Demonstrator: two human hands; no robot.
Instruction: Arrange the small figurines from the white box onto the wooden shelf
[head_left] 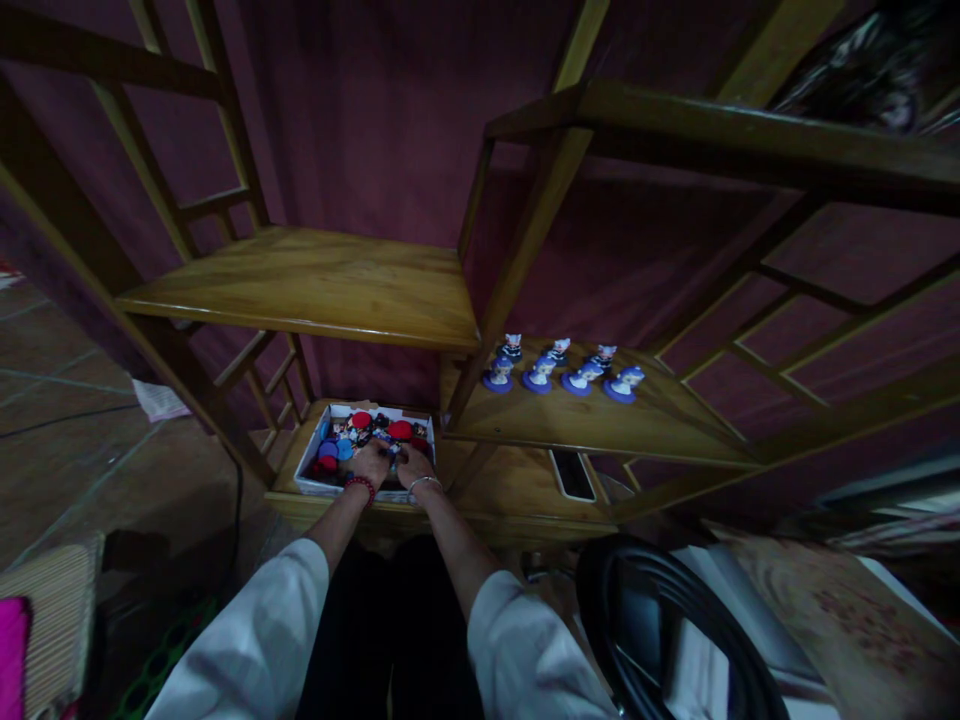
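Note:
Both hands reach down into a shallow white box (305, 482) on the lower left shelf. It holds a jumble of small figurines and round red, blue and purple pieces (328, 450). My left hand (370, 462), with a red bead bracelet at the wrist, is closed near the middle of the box. Close beside it is my right hand (414, 465), wearing a pale bracelet, its fingers curled inward. The fingertips nearly meet around something small and dark that I cannot make out.
On the middle right shelf (600, 430) stand white-and-purple figurines (538, 374) on round bases, with dark-and-white figurines (559, 350) behind them. A black-and-white tray (573, 475) lies lower down. A coiled black hose (600, 600) sits at lower right. A wooden shelf (322, 285) overhangs behind the box.

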